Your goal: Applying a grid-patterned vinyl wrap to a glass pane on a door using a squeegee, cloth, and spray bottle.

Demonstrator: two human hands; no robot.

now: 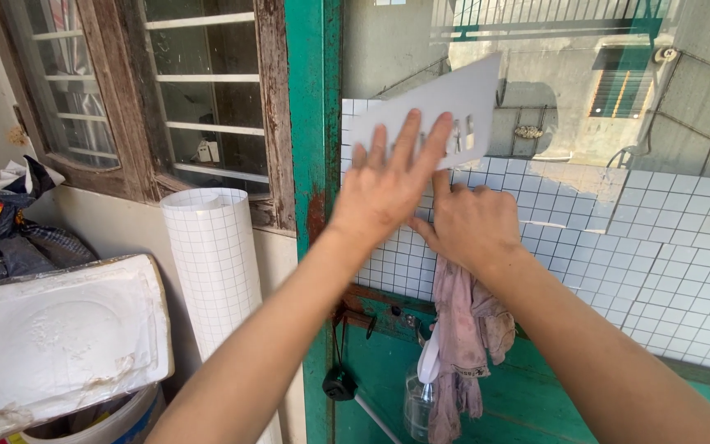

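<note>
A: What lies under the hands?

B: A grid-printed film (585, 214) pressed on the glass pane (684, 107) of a green door (314, 123). Its upper corner (437, 103) peels away, white backing outward.

A: And the left hand (384, 193)?

B: Flat on the film just below that peeled corner, fingers spread wide, holding nothing.

A: The right hand (470, 226)?

B: Just beside the left, partly beneath it, fingers curled narrow around a faded pink rag (462, 329) that hangs down over the door's lower panel.

A: What surrounds them?

B: A spray bottle (417, 403) by the rag's end. Left of the door, a roll (211, 255) of the same gridded film stands upright below an old barred window (166, 90). Farther left, a white foam lid (55, 337) rests on a bucket (108, 423), beside a crumpled bag (10, 238).
</note>
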